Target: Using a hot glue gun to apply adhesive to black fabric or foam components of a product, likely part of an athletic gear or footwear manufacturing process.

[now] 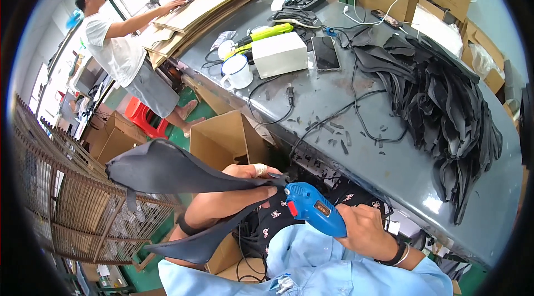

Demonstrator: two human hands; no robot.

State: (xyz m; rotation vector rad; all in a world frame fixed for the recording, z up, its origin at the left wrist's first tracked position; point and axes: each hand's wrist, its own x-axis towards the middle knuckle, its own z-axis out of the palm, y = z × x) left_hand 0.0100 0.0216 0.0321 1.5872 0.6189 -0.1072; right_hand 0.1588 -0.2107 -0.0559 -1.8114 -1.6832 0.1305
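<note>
My right hand (364, 230) is wrapped round a blue handheld power tool (314, 207) with a red button and a small display. The tool's head is close to the end of a dark grey fabric piece (167, 168); whether they touch I cannot tell. My left hand (247, 171), with a white wrap on one finger, grips that piece near its narrow end. The piece stretches out to the left, wide and curved. A second dark grey flap (200, 243) hangs below my left forearm; whether it is part of the same piece is unclear.
On the grey metal table (267, 108) are a heap of dark fabric pieces (439, 95), scraps, cables, a white box (279, 53), a phone (326, 53) and a mug (237, 71). A cardboard box (228, 137) and a wire rack (78, 190) stand nearby. Another person (119, 45) works at the far left.
</note>
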